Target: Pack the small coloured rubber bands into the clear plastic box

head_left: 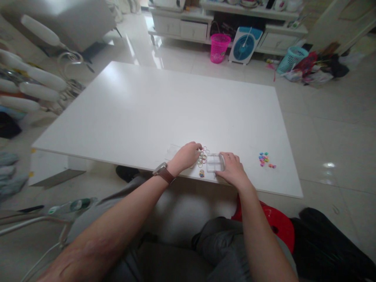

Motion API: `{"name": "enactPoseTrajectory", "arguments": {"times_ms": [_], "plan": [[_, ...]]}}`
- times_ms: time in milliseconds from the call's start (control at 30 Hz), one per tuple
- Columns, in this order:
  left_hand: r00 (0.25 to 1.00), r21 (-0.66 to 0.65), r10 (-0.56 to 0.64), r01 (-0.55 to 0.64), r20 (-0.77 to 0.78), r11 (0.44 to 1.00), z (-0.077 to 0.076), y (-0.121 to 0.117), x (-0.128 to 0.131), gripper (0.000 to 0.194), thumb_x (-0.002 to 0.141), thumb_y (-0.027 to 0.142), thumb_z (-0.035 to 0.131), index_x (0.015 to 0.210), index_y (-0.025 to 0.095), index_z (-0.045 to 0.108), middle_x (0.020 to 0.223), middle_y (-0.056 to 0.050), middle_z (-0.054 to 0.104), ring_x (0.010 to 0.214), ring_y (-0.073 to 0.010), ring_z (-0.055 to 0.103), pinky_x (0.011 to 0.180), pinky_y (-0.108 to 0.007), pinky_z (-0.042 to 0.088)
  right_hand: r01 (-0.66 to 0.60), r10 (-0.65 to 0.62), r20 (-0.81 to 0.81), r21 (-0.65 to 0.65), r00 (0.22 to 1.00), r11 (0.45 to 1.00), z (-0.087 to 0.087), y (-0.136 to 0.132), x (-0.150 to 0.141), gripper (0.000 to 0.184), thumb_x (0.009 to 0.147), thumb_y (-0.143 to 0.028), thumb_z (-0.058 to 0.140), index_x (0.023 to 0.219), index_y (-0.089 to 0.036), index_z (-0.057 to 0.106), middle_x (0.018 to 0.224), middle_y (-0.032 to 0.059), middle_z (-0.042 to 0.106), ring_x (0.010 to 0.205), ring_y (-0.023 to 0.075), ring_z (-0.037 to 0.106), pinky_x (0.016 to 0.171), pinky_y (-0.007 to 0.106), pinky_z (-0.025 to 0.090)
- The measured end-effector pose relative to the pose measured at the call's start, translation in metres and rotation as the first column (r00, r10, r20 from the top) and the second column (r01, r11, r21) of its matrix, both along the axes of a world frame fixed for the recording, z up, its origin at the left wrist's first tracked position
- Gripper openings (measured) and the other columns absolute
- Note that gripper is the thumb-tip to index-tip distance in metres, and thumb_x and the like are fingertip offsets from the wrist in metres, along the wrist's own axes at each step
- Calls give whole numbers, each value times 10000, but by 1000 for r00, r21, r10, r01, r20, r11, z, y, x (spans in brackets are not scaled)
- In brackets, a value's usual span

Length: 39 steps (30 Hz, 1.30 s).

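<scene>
My right hand (pixel 233 168) grips the right side of a small clear plastic box (pixel 214 163) with dividers, thumb at the near edge and fingers at the far one. The box rests near the front edge of the white table (pixel 176 105). Just left of it lies a loose pile of thin coloured elastic bands (pixel 201 159). My left hand (pixel 188 154) is over this pile with its fingers curled together; what they hold, if anything, is hidden. A clear plastic piece, perhaps a lid (pixel 173 150), lies partly behind the left hand. Close to the table edge is a small cartoon figure (pixel 201 173).
Small bright-coloured pieces (pixel 263 158) lie in a cluster on the table's right side. On the floor beyond are a pink basket (pixel 219 49), a blue-and-white fan (pixel 245 45) and a teal basket (pixel 292 59). A red stool (pixel 276 223) stands below the near edge.
</scene>
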State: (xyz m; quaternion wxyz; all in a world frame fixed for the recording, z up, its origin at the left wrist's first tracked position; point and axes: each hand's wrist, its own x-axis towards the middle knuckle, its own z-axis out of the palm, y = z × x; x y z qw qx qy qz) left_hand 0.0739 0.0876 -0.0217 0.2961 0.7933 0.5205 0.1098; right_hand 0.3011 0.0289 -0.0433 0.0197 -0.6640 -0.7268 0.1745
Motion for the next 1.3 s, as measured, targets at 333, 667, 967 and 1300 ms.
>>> {"name": "enactPoseTrajectory", "arguments": {"times_ms": [333,667,967,1300], "plan": [[955,81,-204,226,-214,971,-9,-8,-2,233,905,121,538,1061,196,695,1157,-105,606,1083,-240,550,953,-354,502,1,-1,7,-14,1000,1000,3,0,-2,648,778,-314,697,1381,-224,477,1370,133,523,1219,345,468,951,447,455],[973,36,-146,154,-179,987,-1,-8,-1,210,898,129,533,1030,181,688,1050,-94,615,1007,-225,603,902,-332,512,-2,2,0,-10,1000,1000,1,0,-1,635,774,-312,691,1368,-233,481,1359,129,524,1212,344,469,951,447,455],[957,56,-193,210,-215,976,-9,-20,10,150,921,160,554,1014,196,667,1122,-108,589,1023,-236,564,865,-348,525,-2,2,11,-10,1000,1000,1,0,-2,646,781,-319,689,1382,-230,469,1363,135,523,1217,346,465,954,455,454],[958,68,-183,202,-219,977,-11,-17,12,172,959,178,496,949,163,668,1080,-123,611,1021,-237,576,886,-355,520,-5,6,18,-10,1000,1000,3,-1,-3,634,787,-315,681,1379,-224,473,1376,142,519,1228,351,464,955,458,457]]}}
